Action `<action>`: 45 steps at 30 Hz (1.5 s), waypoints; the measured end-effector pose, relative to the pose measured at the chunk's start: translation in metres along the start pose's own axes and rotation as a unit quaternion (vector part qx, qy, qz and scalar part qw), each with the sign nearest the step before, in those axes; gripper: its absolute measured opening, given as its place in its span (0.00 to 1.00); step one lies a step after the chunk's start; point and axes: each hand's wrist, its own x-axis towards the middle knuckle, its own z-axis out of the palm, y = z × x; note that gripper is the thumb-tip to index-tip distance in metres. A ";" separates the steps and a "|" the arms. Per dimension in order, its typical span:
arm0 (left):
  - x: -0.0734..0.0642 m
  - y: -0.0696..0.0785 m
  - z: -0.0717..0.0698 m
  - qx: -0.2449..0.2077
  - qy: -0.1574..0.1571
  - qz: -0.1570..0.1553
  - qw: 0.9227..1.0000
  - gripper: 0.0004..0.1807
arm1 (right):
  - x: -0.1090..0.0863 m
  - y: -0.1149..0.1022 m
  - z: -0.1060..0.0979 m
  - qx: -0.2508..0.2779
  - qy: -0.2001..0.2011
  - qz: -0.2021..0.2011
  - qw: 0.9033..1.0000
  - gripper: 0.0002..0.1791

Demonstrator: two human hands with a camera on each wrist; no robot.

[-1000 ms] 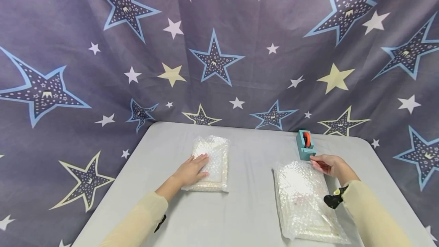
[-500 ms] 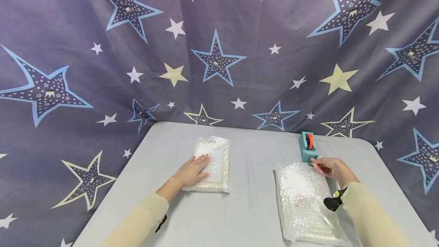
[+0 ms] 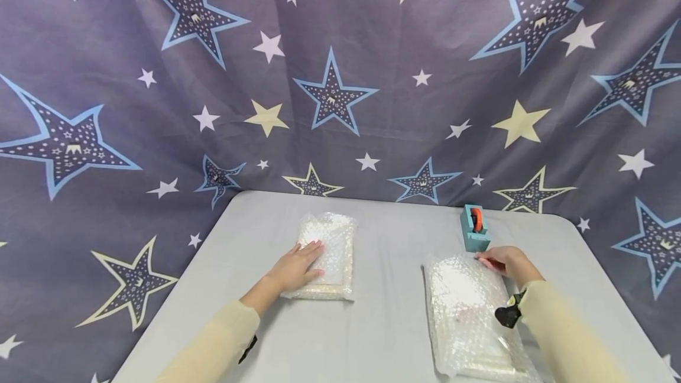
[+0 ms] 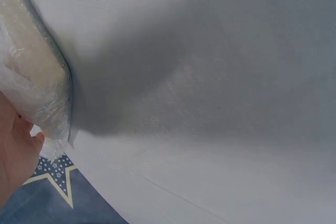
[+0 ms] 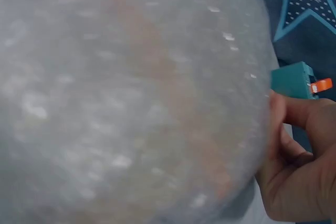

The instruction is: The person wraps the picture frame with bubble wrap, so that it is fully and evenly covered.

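Note:
Flat under my left hand [image 3: 294,268] lies a smaller bubble-wrapped package [image 3: 337,253]; the spread fingers rest on its left side. In the left wrist view, this wrapped package [image 4: 31,59] shows at the left edge with part of the hand [image 4: 18,145]. My right hand [image 3: 508,262] is at the far right corner of a larger bubble-wrapped package [image 3: 468,318]. Its thumb and index finger pinch what looks like a thin clear strip of tape, mostly hidden. In the right wrist view, the wrap [image 5: 131,103] fills most of the picture, with the pinching hand [image 5: 299,161] at its edge.
A teal tape dispenser [image 3: 473,235] with an orange roll stands just beyond the larger package, near the table's back edge. Both packages lie on a pale table [image 3: 383,324]. A dark star-patterned cloth [image 3: 340,64] hangs behind and beside it.
My right hand has moved from the front of the tape dispenser slightly left and nearer, to the larger package's far corner. The left hand stays on the smaller package.

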 end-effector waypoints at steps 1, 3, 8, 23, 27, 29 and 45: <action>0.000 0.000 0.000 0.000 -0.001 0.000 1.000 0.35 | 0.000 0.000 -0.001 -0.004 -0.012 -0.005 1.000 0.19; 0.000 0.000 0.000 -0.003 -0.002 0.001 1.000 0.35 | 0.000 0.001 -0.002 0.004 -0.031 -0.011 0.999 0.19; 0.000 0.001 -0.001 -0.002 -0.004 -0.001 1.000 0.36 | -0.006 -0.001 -0.004 0.049 -0.049 -0.016 0.997 0.18; -0.003 -0.002 -0.003 -0.008 -0.002 -0.005 1.000 0.36 | -0.042 -0.041 0.008 0.033 -0.131 -0.115 0.984 0.17; -0.005 -0.002 -0.001 -0.004 -0.004 -0.006 1.000 0.35 | -0.050 -0.053 0.023 0.020 -0.156 -0.135 0.978 0.16; -0.006 -0.002 0.000 -0.003 -0.002 -0.005 1.000 0.35 | -0.053 -0.058 0.033 0.020 -0.164 -0.137 0.977 0.15; -0.001 0.001 0.000 0.003 0.001 0.004 1.000 0.35 | -0.056 -0.081 0.125 -0.029 -0.153 -0.194 0.968 0.26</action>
